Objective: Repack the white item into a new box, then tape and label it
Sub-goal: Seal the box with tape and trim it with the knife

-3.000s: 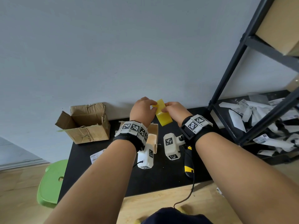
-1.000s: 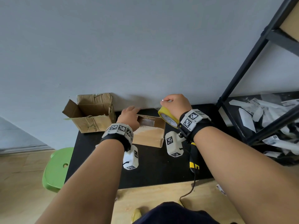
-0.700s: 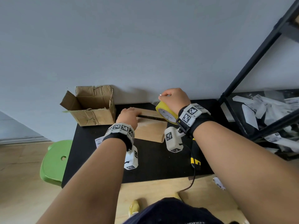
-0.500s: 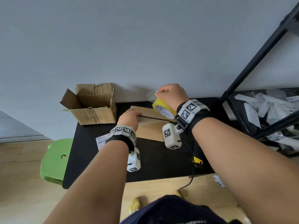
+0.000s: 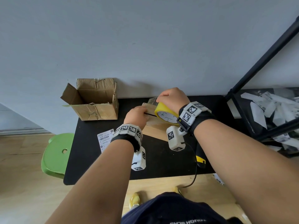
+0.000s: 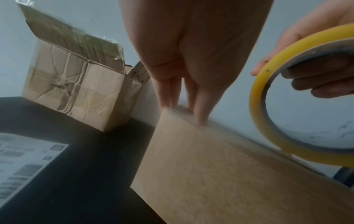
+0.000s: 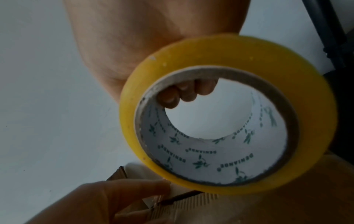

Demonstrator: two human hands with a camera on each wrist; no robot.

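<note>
The new cardboard box (image 5: pixel 152 131) lies on the black mat (image 5: pixel 97 159), its flaps down with a dark seam between them. My left hand (image 5: pixel 137 114) presses straight fingers (image 6: pixel 201 106) on the box (image 6: pixel 220 174) at the seam's left end. My right hand (image 5: pixel 173 97) grips the yellow tape roll (image 5: pixel 165 116), fingers hooked through its core (image 7: pixel 184 92), and holds it on edge over the box top. A clear strip of tape runs from the roll (image 7: pixel 316 109) toward the left hand (image 7: pixel 105 197). The white item is hidden.
An open, crumpled old box (image 5: pixel 97 107) stands at the mat's back left. A printed label (image 5: pixel 105 139) lies near my left wrist. A black and yellow scanner (image 5: pixel 200 157) lies on the right. A black shelf rack (image 5: pixel 258 62) stands right, a green stool (image 5: pixel 56 152) left.
Both hands held the roll above the box three seconds ago. Since then the flaps have come down, the left hand has gone to the seam's left end, and the roll has come down over the box top.
</note>
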